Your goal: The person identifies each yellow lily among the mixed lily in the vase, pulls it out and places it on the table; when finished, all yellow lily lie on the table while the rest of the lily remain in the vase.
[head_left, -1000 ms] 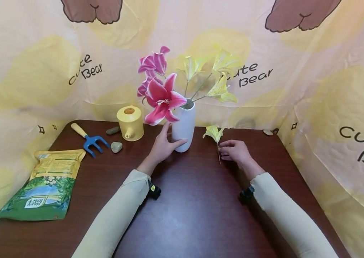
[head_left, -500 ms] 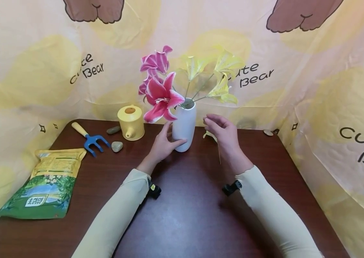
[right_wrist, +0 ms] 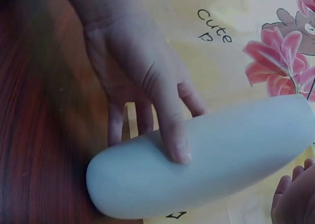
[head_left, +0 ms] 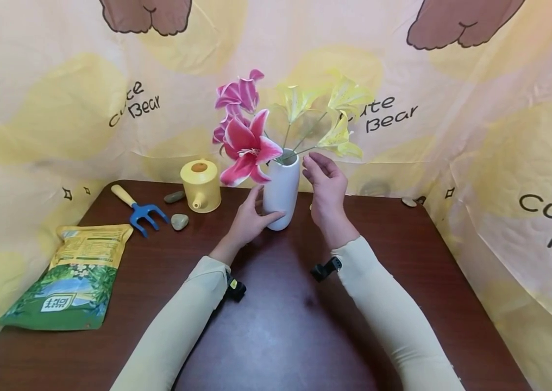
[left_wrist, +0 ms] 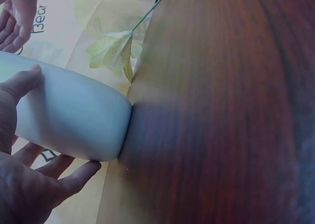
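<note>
A white vase [head_left: 281, 193] stands upright on the brown table. My left hand [head_left: 248, 218] grips its lower left side, thumb across the front and fingers behind. Purple-pink flowers [head_left: 237, 96] and a large pink lily [head_left: 251, 149] lean out to the left of the mouth, several yellow lilies [head_left: 338, 138] to the right. My right hand [head_left: 328, 190] is raised beside the vase's rim with loosely bent fingers, fingertips just below a yellow lily's stem; nothing shows in its grasp. In the left wrist view a loose yellow lily [left_wrist: 115, 51] lies on the table; the head view mostly hides it behind the right hand.
On the left are a yellow watering can [head_left: 202, 190], a blue hand fork [head_left: 148, 215] with a cream handle, two stones, one a pale stone [head_left: 180, 221], and a printed bag [head_left: 80, 279]. Another pale stone [head_left: 408, 201] lies far right. A patterned curtain [head_left: 457, 125] surrounds the table.
The right hand has left the loose yellow lily on the table and moved up and left to the vase's rim. The left hand keeps its grip on the vase.
</note>
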### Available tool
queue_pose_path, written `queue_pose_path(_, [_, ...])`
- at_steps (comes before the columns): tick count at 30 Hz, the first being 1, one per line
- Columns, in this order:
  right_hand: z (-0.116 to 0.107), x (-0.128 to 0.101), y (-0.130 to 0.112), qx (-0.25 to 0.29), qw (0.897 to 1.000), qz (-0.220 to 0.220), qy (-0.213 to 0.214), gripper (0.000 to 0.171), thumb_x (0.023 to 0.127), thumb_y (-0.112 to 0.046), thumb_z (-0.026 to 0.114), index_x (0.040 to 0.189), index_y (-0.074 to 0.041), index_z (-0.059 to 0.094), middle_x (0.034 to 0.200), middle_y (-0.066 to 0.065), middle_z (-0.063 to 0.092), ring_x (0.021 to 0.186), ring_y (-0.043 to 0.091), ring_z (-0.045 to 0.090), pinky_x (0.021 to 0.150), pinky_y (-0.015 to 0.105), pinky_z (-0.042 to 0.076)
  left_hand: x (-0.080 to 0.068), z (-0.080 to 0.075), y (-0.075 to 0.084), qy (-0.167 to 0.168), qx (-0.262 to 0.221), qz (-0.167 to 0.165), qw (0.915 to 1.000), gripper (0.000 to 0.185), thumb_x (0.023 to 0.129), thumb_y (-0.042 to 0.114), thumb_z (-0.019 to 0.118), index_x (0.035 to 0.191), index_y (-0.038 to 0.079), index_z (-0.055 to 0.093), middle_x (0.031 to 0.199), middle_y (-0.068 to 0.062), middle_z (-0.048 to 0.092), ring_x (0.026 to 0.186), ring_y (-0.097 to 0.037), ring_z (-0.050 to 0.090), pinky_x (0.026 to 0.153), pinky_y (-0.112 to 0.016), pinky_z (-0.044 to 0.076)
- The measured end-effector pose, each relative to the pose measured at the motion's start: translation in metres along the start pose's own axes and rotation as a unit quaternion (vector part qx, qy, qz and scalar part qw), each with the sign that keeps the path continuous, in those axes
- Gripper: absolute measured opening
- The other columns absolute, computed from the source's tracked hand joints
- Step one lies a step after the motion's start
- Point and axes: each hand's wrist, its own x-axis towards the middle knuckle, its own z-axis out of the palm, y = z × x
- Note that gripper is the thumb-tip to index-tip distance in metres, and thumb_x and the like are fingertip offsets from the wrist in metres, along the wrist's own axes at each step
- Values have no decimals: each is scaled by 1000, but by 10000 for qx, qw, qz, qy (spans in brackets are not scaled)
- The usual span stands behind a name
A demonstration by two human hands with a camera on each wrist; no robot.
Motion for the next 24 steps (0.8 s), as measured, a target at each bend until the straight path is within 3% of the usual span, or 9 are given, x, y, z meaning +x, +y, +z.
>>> queue_pose_path(3, [7,1,0,237,9996,-80,106,14,101,-11,85,114,-8,80,100,-3,80,105,21,77,119,55,56,0,0,0,-21,1,-33,10000,88,95,31,93,167,25,42,160,-14,60,148,-40,63,120,-59,57])
queue_pose_path(10, [21,0,2,674,9965,-220,442,9,99,-5,85,105,-11,81,95,-3,82,96,17,78,95,35,64,1,0,-1,-30,19,-58,10000,88,95,34,93,167,26,42,162,-15,60,149,-42,62,120,-60,57])
queue_pose_path(18, [31,-2,6,959,9919,-268,793,15,100,-2,82,95,-16,80,90,-4,81,87,12,77,92,34,62,1,-1,-2,-67,12,-33,10000,89,95,36,93,167,31,41,163,-11,59,152,-38,60,124,-60,53])
queue_pose_path(24, [35,-1,8,891,9919,-381,821,14,100,-1,82,95,-14,80,89,-3,81,86,12,77,91,36,63,2,-2,-2,-65,7,-55,10000,88,95,36,92,167,30,41,163,-10,59,153,-37,60,125,-61,52])
